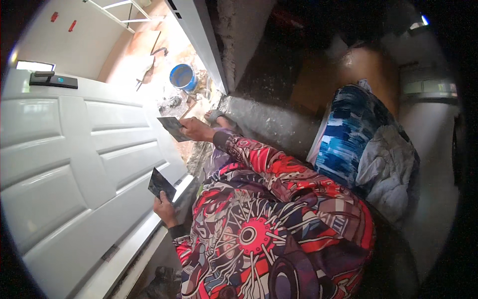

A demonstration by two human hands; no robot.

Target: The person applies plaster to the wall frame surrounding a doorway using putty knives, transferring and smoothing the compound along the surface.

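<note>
My left hand is closed around the near end of a dark, flat scraper blade, roughly square, held up in front of the white panelled door. Farther out, my right hand grips a second dark flat scraper beside the door's edge. The two blades are apart from each other. Whether either has a handle is hidden by the fingers. Patterned red and black sleeves cover both arms.
A white panelled door with a dark lock handle fills the left. Beyond the doorway, a blue bucket stands among debris. A white door frame rises beside it. Blue patterned fabric and a grey cloth lie right.
</note>
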